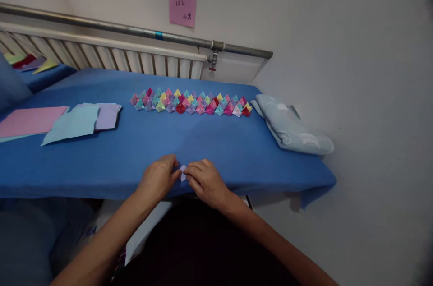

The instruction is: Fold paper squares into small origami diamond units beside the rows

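Near the front edge of the blue-covered table, a small piece of folded pale purple paper (183, 173) is pinched between my two hands. My left hand (159, 175) grips its left side with thumb and fingers. On the right side, the fingers of my right hand (207, 180) close on it, hiding part of the paper. Beyond my hands, rows of small folded paper shapes (191, 103) in pink, red, yellow, teal and purple stand packed side by side.
Left on the blue cloth (145, 137) lie sheets of pink paper (34, 121), light blue paper (72, 124) and purple paper (108, 116). A folded pale blue towel (287, 123) lies at the right end. Behind run a radiator (111, 58) and a metal pipe (128, 28); a pink note (182, 5) hangs above.
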Motion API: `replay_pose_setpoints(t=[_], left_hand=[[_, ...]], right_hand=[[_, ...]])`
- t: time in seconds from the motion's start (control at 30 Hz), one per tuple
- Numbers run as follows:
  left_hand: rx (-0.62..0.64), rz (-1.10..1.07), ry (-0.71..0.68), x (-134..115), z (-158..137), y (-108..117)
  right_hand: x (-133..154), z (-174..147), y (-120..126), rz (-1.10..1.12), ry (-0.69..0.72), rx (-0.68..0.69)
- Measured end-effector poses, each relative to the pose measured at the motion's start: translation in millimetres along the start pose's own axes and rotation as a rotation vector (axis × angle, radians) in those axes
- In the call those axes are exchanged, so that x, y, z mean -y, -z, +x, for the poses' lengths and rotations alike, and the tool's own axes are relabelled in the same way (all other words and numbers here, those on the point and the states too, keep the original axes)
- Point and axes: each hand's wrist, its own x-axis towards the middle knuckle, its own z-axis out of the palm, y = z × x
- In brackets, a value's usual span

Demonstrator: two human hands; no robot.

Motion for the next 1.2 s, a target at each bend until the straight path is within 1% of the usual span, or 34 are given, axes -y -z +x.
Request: replay_pose_setpoints(t=[0.07,0.1,0.13,0.2,0.27,0.4,0.67,0.9,1.2], left_hand=[[-0.101,0.134,-0.316,9.2,-2.4,-3.0],[-0.131,0.182,-0.452,14.0,-4.0,-4.5],[-0.148,0.206,-0.548,18.7,-5.8,-5.7],[-0.180,0.223,-0.653,26.9,-9.9,-6.7],[-0.207,0.216,-0.704,32.5,-13.9,-6.0],[-0.223,0.195,-0.739,36.3,-18.6,-3.1],[-0.199,0.167,-0.714,40.3,-13.6,-5.4],[-0.252,0.146,-0.726,40.8,-11.4,-8.4],[-0.280,0.092,-0.708,38.8,-12.5,-9.4]], right_hand=[[0.7,-0.1,0.4,-0.012,-0.010,-0.006],[1.2,-0.3,0.4,-0.015,-0.015,-0.012],[1.6,-0.5,0.3,-0.013,-0.019,-0.018],[2.7,-1.1,0.0,-0.001,-0.028,-0.029],[3.9,-1.6,-0.1,0.010,-0.040,-0.035],[5.2,-1.8,0.7,0.020,-0.060,-0.039],[3.3,-1.6,0.8,0.040,-0.058,-0.040],[3.7,-1.9,2.1,0.041,-0.069,-0.042],[3.9,-0.2,0.5,0.058,-0.073,-0.062]])
